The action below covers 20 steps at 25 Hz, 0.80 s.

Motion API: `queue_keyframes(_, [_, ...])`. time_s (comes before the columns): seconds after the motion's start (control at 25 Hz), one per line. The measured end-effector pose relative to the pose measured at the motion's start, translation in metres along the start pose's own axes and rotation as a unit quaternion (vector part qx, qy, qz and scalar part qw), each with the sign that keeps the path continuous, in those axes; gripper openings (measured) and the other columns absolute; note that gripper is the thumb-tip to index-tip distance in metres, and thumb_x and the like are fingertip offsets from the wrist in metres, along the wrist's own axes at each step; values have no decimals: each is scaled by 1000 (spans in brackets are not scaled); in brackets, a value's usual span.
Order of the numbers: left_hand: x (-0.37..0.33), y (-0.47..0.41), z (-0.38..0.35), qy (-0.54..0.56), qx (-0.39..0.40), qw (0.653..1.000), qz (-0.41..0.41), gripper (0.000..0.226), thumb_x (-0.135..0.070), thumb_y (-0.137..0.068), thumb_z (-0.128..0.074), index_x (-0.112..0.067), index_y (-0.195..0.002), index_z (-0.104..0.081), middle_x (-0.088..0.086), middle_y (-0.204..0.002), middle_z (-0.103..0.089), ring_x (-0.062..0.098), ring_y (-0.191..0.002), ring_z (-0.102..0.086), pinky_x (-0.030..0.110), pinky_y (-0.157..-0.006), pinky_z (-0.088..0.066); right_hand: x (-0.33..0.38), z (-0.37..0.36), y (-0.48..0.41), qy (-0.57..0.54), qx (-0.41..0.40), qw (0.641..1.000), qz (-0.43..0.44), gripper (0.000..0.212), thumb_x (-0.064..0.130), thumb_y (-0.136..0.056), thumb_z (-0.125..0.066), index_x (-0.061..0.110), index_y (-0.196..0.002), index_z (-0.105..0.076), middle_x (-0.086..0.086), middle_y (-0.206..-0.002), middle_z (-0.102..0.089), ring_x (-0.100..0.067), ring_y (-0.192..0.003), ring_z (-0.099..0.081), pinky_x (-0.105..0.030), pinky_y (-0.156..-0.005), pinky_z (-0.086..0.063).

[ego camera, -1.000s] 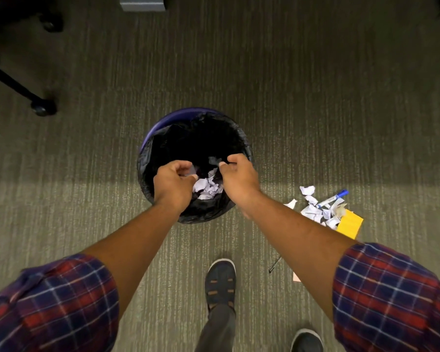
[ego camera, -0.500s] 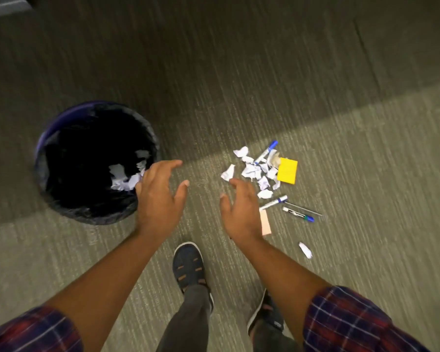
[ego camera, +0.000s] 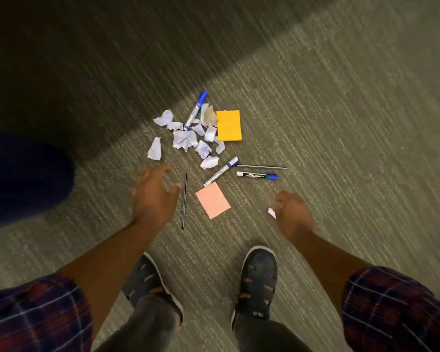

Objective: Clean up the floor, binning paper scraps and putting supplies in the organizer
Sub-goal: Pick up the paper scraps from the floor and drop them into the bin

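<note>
Several crumpled white paper scraps (ego camera: 186, 141) lie in a pile on the carpet. Around them are a yellow sticky pad (ego camera: 228, 125), a pink sticky note (ego camera: 213, 200), three blue-capped markers (ego camera: 195, 110) (ego camera: 221, 175) (ego camera: 257, 176) and two thin sticks (ego camera: 184, 200) (ego camera: 262, 167). My left hand (ego camera: 154, 196) hovers with fingers spread, just below the pile and left of the dark stick. My right hand (ego camera: 292, 214) has its fingers curled beside a lone white scrap (ego camera: 271, 212); I cannot tell if they touch it. No organizer is in view.
The dark bin (ego camera: 28, 179) shows as a blurred shape at the left edge. My two dark shoes (ego camera: 150, 283) (ego camera: 258, 280) stand just below the mess. Grey-green carpet runs all around, shadowed at the top left.
Both hands left the bin, where they dropped scraps, and swung right to the mess. The view turned right; the bin slid to the left edge. My right hand reached the lone scrap.
</note>
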<state>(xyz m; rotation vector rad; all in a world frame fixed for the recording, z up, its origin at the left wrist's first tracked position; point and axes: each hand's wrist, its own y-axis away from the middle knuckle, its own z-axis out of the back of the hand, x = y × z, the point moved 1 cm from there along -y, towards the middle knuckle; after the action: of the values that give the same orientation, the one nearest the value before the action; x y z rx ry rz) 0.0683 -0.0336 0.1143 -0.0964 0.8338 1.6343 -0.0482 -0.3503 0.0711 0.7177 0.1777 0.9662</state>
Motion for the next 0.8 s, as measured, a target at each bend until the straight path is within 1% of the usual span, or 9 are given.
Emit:
queue_keyframes(0.12, [7, -14, -38, 3, 21, 1000, 4, 43, -22, -88, -78, -17, -128, -63, 15, -132, -62, 36, -125, -57, 49, -108, -47, -30, -26, -21, 43, 10, 999, -6, 27, 28, -90, -70, 15, -113, -64, -14, -111, -66, -36, -98, -66, -39, -81, -55])
queue_keyframes(0.2, [12, -22, -55, -1, 22, 1000, 5, 42, -23, -89, -78, -17, -128, -64, 16, -132, -62, 34, -126, -56, 46, -106, -48, -40, -40, -32, 72, 13, 997, 17, 31, 36, -89, -70, 18, -114, -64, -10, -114, -65, -33, -100, -66, -38, -81, -52])
queue_keyframes(0.28, [15, -25, -63, -8, 18, 1000, 10, 40, -25, -89, -78, -19, -126, -64, 15, -132, -61, 35, -127, -54, 49, -107, -47, -45, -53, -36, 91, 27, 995, 36, 31, 37, -88, -70, 22, -115, -63, -5, -116, -63, -30, -103, -65, -39, -85, -49])
queue_keyframes(0.36, [16, -26, -70, -19, 21, 1000, 9, 38, -26, -89, -78, -22, -124, -64, 14, -132, -60, 35, -128, -51, 52, -109, -45, -52, -61, -39, 105, 24, 993, 39, 34, 34, -87, -72, 22, -117, -61, -4, -118, -61, -30, -103, -65, -41, -87, -50])
queue_keyframes(0.44, [17, -27, -72, -24, 19, 999, 15, 36, -27, -89, -77, -24, -122, -64, 12, -131, -59, 33, -129, -50, 53, -109, -44, -54, -67, -41, 114, 28, 992, 46, 28, 30, -87, -71, 21, -112, -61, -4, -114, -62, -31, -101, -66, -41, -85, -51])
queue_keyframes(0.52, [16, -31, -70, -23, 10, 999, 23, 34, -27, -90, -76, -25, -122, -63, 10, -130, -59, 32, -129, -50, 50, -109, -45, -50, -69, -41, 135, 40, 988, 62, 14, 25, -90, -65, 22, -103, -61, -3, -107, -65, -29, -96, -65, -40, -82, -50])
queue_keyframes(0.6, [16, -38, -67, -16, -8, 999, 30, 34, -25, -91, -75, -23, -123, -64, 11, -131, -58, 32, -128, -50, 47, -108, -46, -40, -65, -42, 103, 20, 992, 63, 2, 24, -94, -59, 24, -95, -60, -3, -96, -67, -25, -84, -64, -38, -77, -50])
queue_keyframes(0.72, [16, -52, -59, -6, -44, 998, 52, 33, -23, -93, -73, -22, -124, -63, 8, -135, -57, 28, -130, -48, 50, -107, -46, 1, -49, -48, -36, -11, 997, 67, 17, 30, -98, -59, 21, -84, -53, -1, -69, -62, -20, -61, -57, -35, -58, -45])
queue_keyframes(0.8, [19, -63, -54, -7, -67, 995, 69, 34, -21, -92, -74, -21, -124, -61, 9, -136, -55, 28, -130, -49, 45, -106, -47, 44, -33, -63, -115, -3, 990, 84, 21, 28, -95, -65, 17, -82, -53, -1, -65, -61, -19, -58, -57, -35, -54, -42])
